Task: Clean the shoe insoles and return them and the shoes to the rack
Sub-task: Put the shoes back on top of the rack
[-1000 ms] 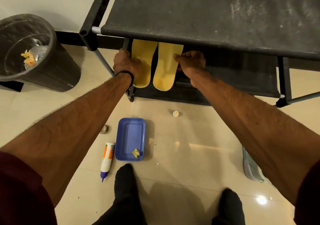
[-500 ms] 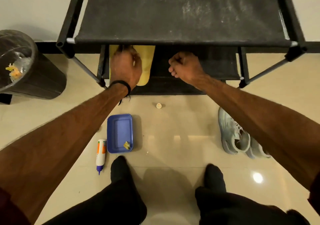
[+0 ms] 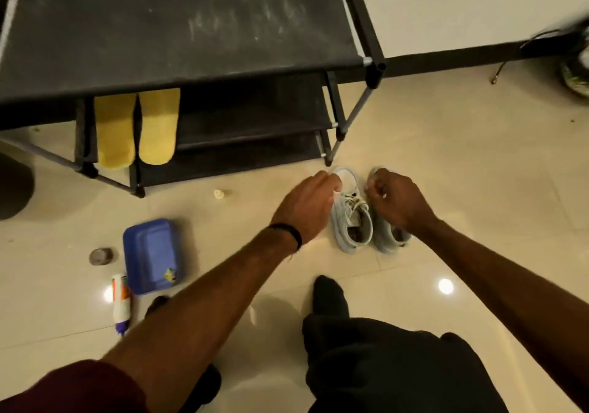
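Note:
Two yellow insoles (image 3: 114, 129) (image 3: 158, 126) lie side by side on a lower shelf of the black shoe rack (image 3: 191, 30), at its left end. A pair of pale grey-blue shoes stands on the floor by the rack's right front leg: the left shoe (image 3: 352, 221) and the right shoe (image 3: 390, 240). My left hand (image 3: 306, 205) is beside the left shoe, its curled fingertips at the toe. My right hand (image 3: 395, 199) hangs over the front of the right shoe with fingers curled, hiding most of it. Whether it grips is unclear.
A blue tray (image 3: 153, 253) with a small yellow scrap lies on the tiled floor at left, and a white bottle (image 3: 121, 301) lies beside it. A small cap (image 3: 220, 194) and a grey round object (image 3: 101, 256) are nearby. My sock-clad foot (image 3: 328, 294) stands behind the shoes.
Both hands left the insoles on the rack shelf and moved right and down to the shoes on the floor. The view swung right.

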